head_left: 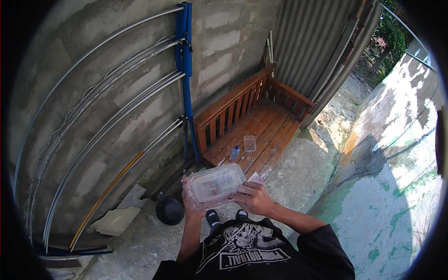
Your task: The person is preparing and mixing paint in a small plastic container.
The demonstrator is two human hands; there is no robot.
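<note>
In front of my body I hold a clear rectangular plastic container (pixel 218 182), its broad face turned up toward me. Something whitish and reddish shows through it, too blurred to name. My left hand (pixel 190 198) is closed round its left side. At its right edge, the fingers of my right hand (pixel 253 198) are bent and gripping. A small pale, see-through scrap (pixel 255 178) shows just beyond the right fingers; I cannot tell whether they touch it. Past the container, a bottle with a blue cap (pixel 234 153) and another clear plastic container (pixel 250 143) rest on the wooden bench (pixel 275 122).
A black bucket (pixel 170 211) stands on the concrete floor left of my feet, near broken flat boards (pixel 117 220). Along the left wall, metal pipes (pixel 116 112) lie on a blue rack (pixel 185 56). A painted, peeling wall (pixel 373 200) rises at right.
</note>
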